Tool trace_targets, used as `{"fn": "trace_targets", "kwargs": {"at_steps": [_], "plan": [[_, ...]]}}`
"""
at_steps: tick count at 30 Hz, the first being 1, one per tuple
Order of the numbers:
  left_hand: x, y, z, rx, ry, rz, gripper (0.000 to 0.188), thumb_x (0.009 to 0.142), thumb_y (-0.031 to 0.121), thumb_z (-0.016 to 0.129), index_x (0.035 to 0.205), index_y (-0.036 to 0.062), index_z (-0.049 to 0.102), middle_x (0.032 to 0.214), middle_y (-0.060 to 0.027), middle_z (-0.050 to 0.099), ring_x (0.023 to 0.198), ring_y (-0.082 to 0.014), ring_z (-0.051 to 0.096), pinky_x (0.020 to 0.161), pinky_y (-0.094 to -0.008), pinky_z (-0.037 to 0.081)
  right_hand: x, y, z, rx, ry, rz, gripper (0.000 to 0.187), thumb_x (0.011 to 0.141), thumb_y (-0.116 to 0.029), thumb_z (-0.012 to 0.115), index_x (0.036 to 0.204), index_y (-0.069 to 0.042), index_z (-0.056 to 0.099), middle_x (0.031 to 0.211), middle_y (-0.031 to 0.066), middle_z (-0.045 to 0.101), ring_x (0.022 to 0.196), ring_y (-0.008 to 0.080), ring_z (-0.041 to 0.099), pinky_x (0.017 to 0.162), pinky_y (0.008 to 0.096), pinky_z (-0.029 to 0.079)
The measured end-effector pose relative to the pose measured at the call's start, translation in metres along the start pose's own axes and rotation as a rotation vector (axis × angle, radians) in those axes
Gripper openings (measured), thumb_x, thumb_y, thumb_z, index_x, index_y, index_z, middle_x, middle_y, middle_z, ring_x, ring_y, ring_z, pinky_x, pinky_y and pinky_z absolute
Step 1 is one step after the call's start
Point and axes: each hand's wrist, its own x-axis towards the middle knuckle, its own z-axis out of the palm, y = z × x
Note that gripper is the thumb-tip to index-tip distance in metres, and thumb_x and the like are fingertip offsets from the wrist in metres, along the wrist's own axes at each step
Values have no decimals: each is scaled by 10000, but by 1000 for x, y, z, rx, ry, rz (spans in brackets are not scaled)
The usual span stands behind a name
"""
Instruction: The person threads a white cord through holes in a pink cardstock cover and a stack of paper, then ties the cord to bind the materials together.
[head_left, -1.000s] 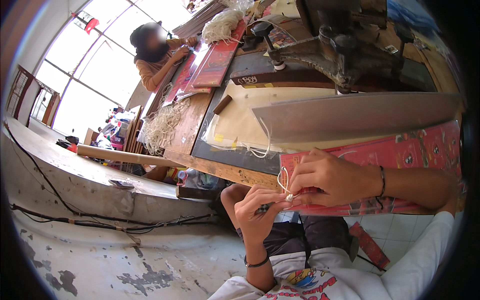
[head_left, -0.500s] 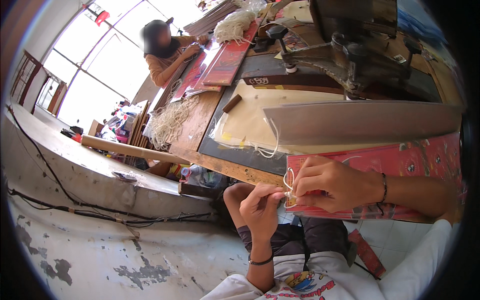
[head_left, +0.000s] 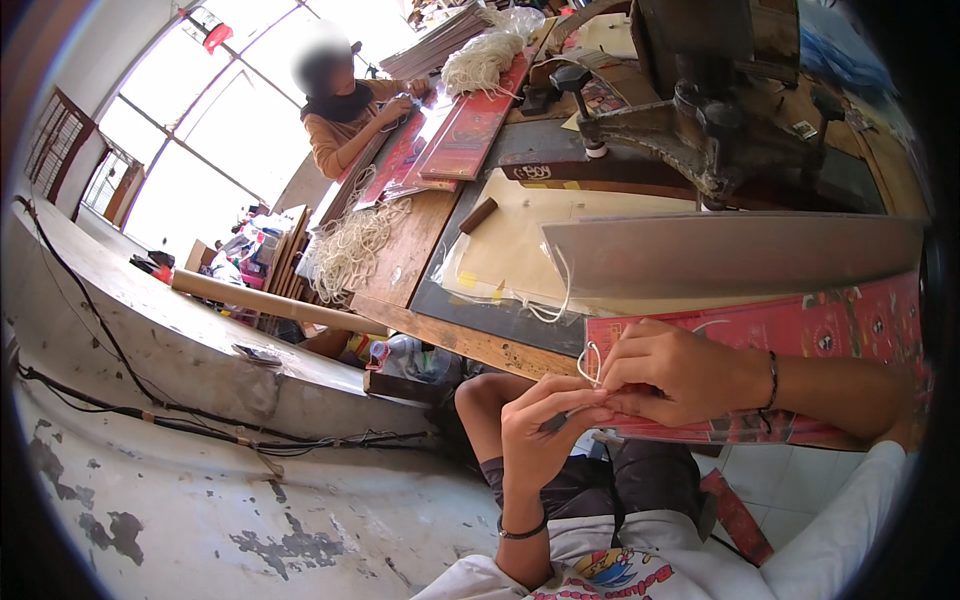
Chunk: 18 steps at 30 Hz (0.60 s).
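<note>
Over the near edge of the table (head_left: 495, 348), the card (head_left: 775, 333) is best kept steady. The right hand (head_left: 680, 375) and left hand (head_left: 540, 425), fingertips clamped together on the cord (head_left: 583, 368), should tug gently and evenly. The card looks long, red, glossy and printed; the cord, thin and white, loops at its left end.

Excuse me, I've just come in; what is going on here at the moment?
Someone's left hand and right hand meet at the fingertips, pinching a white cord that loops up at the left end of a red printed sheet. The fingers hide the exact grip. At the far left of the table, another person works with something too small to make out.
</note>
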Motion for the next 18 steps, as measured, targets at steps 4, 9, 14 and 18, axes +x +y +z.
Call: {"fn": "trace_targets", "kwargs": {"at_steps": [4, 9, 14, 18], "plan": [[-1, 3, -1, 129, 37, -4, 282, 696, -8, 867, 966, 29, 791, 945, -63, 761, 814, -120, 619, 777, -259, 465, 0, 0, 0, -5, -9, 17, 104, 892, -130, 712, 932, -39, 678, 904, 108, 656, 904, 310, 631, 829, 431, 507], [-4, -1, 11, -51, 212, -123, 333, 743, -171, 756, 1028, 0, 768, 959, -74, 755, 837, -118, 626, 782, -244, 509, 2, 1, -1, 33, 24, 67, 104, 901, -119, 710, 947, -35, 669, 924, 120, 669, 892, 328, 638, 813, 438, 515], [-6, -7, 12, -87, 205, -56, 219, 811, -87, 768, 1014, -5, 768, 864, -80, 751, 836, -133, 646, 734, -239, 493, 1, -1, -3, 53, 5, 65, 132, 901, -132, 720, 954, -30, 656, 923, 120, 671, 892, 324, 640, 815, 428, 516], [-2, -12, 8, -38, 170, 31, 167, 837, -104, 744, 996, -53, 751, 879, -122, 741, 763, -151, 666, 673, -235, 512, 2, 1, -2, 69, 18, 64, 128, 897, -144, 726, 932, -42, 657, 930, 105, 663, 881, 311, 630, 805, 426, 511]]}}
